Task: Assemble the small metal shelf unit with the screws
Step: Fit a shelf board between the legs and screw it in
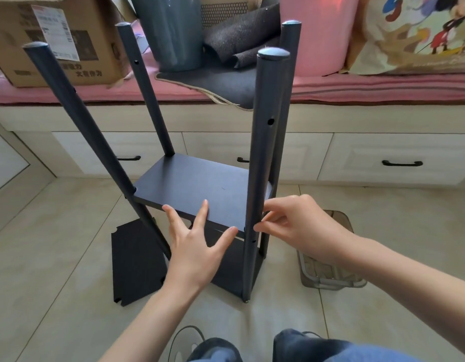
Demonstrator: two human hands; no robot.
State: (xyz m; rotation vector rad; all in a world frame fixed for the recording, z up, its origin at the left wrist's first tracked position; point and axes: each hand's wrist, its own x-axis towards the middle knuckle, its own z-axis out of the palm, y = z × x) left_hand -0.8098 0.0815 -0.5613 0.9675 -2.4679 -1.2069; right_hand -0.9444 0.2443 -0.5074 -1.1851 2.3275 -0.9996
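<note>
A dark grey shelf unit stands on the tiled floor with several round posts rising from it. Its middle shelf board [197, 189] sits between the posts. My left hand [197, 246] lies with straight, spread fingers against the board's near edge. My right hand [302, 226] is at the near right post [265, 142], fingertips pinched at the post where the board meets it; whether a screw is between them is hidden. A lower board [231, 270] sits at the base.
A loose dark board [134, 262] lies flat on the floor to the left. A clear plastic container [330, 270] sits behind my right wrist. A bench with drawers [383, 158], a cardboard box [56, 40] and cushions runs across the back. My knees [304, 346] are at the bottom.
</note>
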